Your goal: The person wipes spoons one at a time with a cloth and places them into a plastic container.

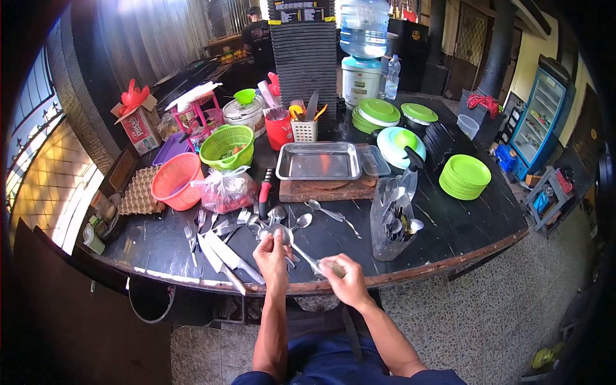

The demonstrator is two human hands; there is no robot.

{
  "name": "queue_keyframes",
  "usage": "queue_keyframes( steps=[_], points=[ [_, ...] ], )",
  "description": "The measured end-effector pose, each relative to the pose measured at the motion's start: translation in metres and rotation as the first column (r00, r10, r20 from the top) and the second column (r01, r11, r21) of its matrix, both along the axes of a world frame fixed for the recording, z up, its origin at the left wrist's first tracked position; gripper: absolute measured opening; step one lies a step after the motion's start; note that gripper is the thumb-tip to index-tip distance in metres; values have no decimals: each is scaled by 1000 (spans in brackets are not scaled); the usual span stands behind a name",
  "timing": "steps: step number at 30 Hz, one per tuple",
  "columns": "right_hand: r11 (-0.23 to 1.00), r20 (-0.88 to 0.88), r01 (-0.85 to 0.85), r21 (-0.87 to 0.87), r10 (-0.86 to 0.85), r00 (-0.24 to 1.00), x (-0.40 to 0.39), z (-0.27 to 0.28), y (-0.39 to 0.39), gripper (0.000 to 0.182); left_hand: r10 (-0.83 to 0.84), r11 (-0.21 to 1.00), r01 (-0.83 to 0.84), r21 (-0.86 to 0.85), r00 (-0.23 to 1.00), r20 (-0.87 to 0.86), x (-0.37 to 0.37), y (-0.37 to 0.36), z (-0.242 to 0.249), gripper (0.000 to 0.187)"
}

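Near the table's front edge, my left hand [272, 260] pinches the bowl end of a large metal spoon [300, 250]. The spoon's handle slants down to the right, where my right hand [344, 279] is closed on its end. Several small spoons [303, 221] lie just beyond my left hand, with forks [224, 227] to their left. Two knives [221, 256] rest left of my left hand, blades pointing away. A clear container [391, 237] full of upright cutlery stands to the right, beyond my right hand.
A metal tray [319, 162] rests on a wooden board [321, 190]. Left are a tied plastic bag [228, 192], a red basket [176, 181] and a green basket [226, 149]. Green plates [465, 176] are stacked right. A person [258, 32] stands in the background.
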State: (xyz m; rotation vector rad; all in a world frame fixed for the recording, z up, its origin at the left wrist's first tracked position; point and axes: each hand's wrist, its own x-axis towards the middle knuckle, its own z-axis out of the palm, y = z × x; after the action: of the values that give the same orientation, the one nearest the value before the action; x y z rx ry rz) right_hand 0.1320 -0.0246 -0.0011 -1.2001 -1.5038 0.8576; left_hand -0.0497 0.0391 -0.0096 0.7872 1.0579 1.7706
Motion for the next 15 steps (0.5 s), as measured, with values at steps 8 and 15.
queue_keyframes(
  steps=[8, 15],
  points=[
    [913, 93, 214, 346, -261, 961, -1, 32, 21, 21, -151, 983, 120, -135, 956, -251, 31, -16, 8, 21],
    [901, 290, 38, 433, -179, 940, -13, 8, 9, 41, -95, 993, 69, -101, 955, -282, 38, -20, 1, 19]
  ],
)
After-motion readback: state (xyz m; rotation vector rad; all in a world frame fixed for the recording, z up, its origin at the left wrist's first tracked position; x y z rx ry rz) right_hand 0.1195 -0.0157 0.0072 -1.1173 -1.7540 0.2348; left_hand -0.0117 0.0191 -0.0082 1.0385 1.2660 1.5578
